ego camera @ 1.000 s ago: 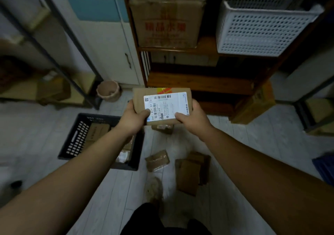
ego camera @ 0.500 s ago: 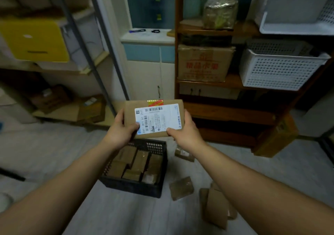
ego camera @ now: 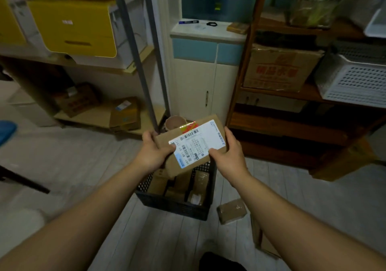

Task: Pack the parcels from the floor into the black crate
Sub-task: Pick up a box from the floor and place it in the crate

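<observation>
I hold a brown cardboard parcel with a white shipping label between both hands, tilted with its right end raised, right above the black crate. My left hand grips its left end and my right hand grips its right end. The crate sits on the floor straight ahead and holds several brown parcels. A small brown parcel lies on the floor just right of the crate. Another flat parcel lies further right, partly hidden by my right forearm.
A metal rack with a yellow box stands at the left. A white cabinet is straight behind the crate, with a small pot at its foot. A wooden shelf with a carton and white baskets fills the right.
The parcel has tilted clockwise and dropped closer to the crate. The view has swung left and up, so the crate now sits centred beneath my hands.
</observation>
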{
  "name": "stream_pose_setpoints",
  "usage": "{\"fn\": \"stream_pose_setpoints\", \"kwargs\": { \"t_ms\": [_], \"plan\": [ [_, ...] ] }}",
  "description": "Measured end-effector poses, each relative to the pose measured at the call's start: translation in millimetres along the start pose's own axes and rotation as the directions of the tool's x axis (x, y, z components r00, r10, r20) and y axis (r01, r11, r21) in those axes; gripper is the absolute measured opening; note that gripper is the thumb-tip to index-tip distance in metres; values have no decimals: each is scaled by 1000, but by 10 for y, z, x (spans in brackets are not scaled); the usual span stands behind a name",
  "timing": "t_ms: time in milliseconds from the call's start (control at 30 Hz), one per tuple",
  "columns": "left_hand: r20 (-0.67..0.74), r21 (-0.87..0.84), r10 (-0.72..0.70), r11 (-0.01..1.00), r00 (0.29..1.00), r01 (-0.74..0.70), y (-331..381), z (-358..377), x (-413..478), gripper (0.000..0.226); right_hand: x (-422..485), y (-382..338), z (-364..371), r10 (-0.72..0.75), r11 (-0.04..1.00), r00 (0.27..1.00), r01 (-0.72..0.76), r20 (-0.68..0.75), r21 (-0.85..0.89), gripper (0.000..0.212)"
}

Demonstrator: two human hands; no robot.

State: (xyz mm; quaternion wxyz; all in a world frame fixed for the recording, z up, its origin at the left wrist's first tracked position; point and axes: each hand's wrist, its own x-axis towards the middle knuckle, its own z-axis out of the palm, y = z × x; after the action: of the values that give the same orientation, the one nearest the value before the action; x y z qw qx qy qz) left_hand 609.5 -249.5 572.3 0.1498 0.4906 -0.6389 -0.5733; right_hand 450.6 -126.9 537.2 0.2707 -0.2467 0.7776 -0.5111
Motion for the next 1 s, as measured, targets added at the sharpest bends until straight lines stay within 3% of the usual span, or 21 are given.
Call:
{"fn": "stream_pose_setpoints", "kwargs": {
  "t_ms": [200, 300, 400, 467, 600, 767, 933, 1000],
  "plan": [
    [30, 163, -19, 986, 999, 14, 41, -118, 736, 76, 692, -160, 351, 102, 984, 994, -96, -32, 148, 91],
    [26, 89, -46, 995, 999, 43, 209, -104, 1020, 48, 1010, -206, 574, 118, 941, 991, -133, 66, 312, 79],
    [-5, -5, -60, 998, 998, 60, 319, -39, 1277, 34, 1211, -205, 780, 74, 970, 980, -114, 185, 215, 82],
    [44, 34, -80, 996, 996, 78, 325, -8, 1457, 42, 1295, -208, 796, 66, 981, 974, -103, 218, 165, 94],
    [156, 215, -79, 976, 985, 44, 288, 75, 1796, 63, 1414, -111, 696, 7, 995, 984, -24, 176, 93, 92],
    [268, 290, -44, 956, 963, -36, 135, 304, 2259, 35, 1591, 237, 830, 33, 995, 997, -39, 71, 94, 79],
    [495, 341, -41, 928, 868, -150, -440, 461, 2855, 70, 1790, 783, 1180, 197, 970, 980, -194, 9, -148, 73],
    [555, 342, -99, 932, 826, -118, -805, 576, 3077, 73, 1885, 1100, 1330, 294, 930, 956, -283, 12, -236, 72]
  ]
}}
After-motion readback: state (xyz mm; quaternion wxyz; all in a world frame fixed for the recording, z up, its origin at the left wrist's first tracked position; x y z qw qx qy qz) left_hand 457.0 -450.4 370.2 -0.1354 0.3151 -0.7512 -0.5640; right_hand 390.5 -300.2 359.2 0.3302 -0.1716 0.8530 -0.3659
